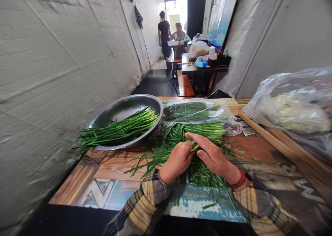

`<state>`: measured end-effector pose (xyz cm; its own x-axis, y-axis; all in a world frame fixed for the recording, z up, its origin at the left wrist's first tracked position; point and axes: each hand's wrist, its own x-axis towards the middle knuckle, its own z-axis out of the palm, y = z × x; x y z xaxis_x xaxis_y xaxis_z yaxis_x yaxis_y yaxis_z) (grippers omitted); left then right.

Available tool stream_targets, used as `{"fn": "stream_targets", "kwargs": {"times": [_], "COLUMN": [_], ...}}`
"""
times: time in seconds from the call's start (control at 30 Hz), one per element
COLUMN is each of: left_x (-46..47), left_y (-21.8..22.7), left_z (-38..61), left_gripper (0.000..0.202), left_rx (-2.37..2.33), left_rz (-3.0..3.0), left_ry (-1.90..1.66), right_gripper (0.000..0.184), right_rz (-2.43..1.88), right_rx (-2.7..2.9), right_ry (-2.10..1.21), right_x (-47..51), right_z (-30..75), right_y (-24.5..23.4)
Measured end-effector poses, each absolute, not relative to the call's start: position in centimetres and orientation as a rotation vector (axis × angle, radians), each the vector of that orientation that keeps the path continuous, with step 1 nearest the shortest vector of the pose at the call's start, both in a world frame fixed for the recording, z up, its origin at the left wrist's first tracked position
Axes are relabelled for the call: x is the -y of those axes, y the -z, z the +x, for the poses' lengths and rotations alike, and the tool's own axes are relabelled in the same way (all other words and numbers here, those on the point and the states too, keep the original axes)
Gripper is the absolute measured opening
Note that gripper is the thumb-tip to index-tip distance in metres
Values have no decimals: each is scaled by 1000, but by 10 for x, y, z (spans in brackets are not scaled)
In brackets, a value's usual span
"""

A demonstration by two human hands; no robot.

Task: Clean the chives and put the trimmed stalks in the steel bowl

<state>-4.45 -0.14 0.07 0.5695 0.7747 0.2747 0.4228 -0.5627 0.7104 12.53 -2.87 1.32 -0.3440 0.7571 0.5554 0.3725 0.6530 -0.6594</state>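
Observation:
My left hand is closed round a few chives, whose pale stem ends show at its thumb side. My right hand, a red beaded bracelet at its wrist, is stretched out with its fingers fairly straight, right against those stem ends. Beyond both hands lies a pile of green chives, partly hidden by them. Loose blades are scattered below and between the hands. To the left, a wide metal basin holds a bundle of chives whose leaf tips hang over its rim.
Behind the pile lies a clear plastic bag of chives. At right are long wooden sticks and a plastic bag of whitish food. A white wall runs along the left. Two people are farther back, near another table.

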Motion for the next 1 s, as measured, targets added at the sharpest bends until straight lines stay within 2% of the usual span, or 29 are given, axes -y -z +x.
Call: {"fn": "stream_targets", "kwargs": {"times": [0.17,0.3,0.47,0.7,0.83,0.9,1.0], "left_x": [-2,-8,-4,20,41,51,62], "left_y": [-11,-26,-46,-91,-116,-121,-111], "left_z": [-49,-57,-80,-123,-143,-154,-166], "left_gripper": [34,33,32,29,29,28,20], "left_rx": [-1002,-888,-752,-760,-830,-978,-1358], "left_rz": [1740,1307,1018,1142,1248,1416,1828], "left_ry": [-1076,-1380,-1551,-1779,-1974,-2089,-2132], "right_gripper": [46,44,45,36,29,25,31], "right_rz": [-1015,-1096,-1174,-1296,-1361,-1300,-1130], "right_rx": [1507,1258,1220,1318,1590,1788,2038], "right_ry": [-603,-537,-600,-629,-511,-476,-572], "right_x": [17,6,5,50,95,120,151], "right_z": [142,159,169,184,175,161,131], "right_y": [-6,1,0,-8,-1,1,7]}}
